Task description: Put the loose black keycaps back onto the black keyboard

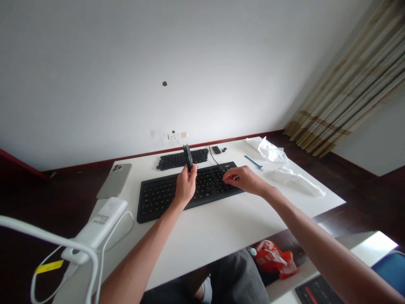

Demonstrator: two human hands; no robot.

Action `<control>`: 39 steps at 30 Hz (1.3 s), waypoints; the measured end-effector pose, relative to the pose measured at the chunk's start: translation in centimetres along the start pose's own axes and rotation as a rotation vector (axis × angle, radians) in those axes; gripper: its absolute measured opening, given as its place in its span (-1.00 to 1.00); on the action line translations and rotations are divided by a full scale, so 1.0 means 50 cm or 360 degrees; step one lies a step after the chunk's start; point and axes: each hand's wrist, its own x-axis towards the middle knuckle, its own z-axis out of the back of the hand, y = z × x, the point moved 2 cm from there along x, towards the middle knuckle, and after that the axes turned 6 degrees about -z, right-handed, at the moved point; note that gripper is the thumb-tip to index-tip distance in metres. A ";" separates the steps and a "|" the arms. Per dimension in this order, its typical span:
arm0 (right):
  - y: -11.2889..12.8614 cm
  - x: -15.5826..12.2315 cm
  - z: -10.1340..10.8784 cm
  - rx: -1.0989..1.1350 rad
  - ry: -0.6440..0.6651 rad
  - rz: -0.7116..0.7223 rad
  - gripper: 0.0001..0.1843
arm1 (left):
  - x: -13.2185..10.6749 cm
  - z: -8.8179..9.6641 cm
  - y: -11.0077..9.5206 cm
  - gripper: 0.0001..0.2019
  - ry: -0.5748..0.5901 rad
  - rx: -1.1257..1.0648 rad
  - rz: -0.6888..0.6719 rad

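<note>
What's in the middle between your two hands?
In the head view, the black keyboard lies between the left hand, which holds a small dark object, and the right hand; its keys fill the gap.

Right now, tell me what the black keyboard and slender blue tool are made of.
The black rectangular keyboard looks like matte plastic, its surface dull without glare. The slender blue tool seems plastic too, from its even colour, though it is too small to be sure.
</note>
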 end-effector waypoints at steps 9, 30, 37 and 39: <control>-0.210 0.196 0.096 0.0144 -0.0324 -0.0478 -0.82 | -0.003 -0.001 0.003 -0.48 0.0005 -0.0119 0.0011; -0.300 0.220 0.065 -0.0065 -0.0502 -0.0408 -0.80 | -0.005 0.003 -0.003 -0.53 0.0058 -0.0157 0.0089; -0.290 0.225 0.054 -0.0166 -0.0563 -0.0324 -0.88 | -0.004 0.004 -0.008 -0.53 0.0073 -0.0153 0.0104; -0.291 0.228 0.052 -0.0189 -0.0586 -0.0283 -0.86 | -0.003 0.004 -0.009 -0.54 0.0077 -0.0141 0.0104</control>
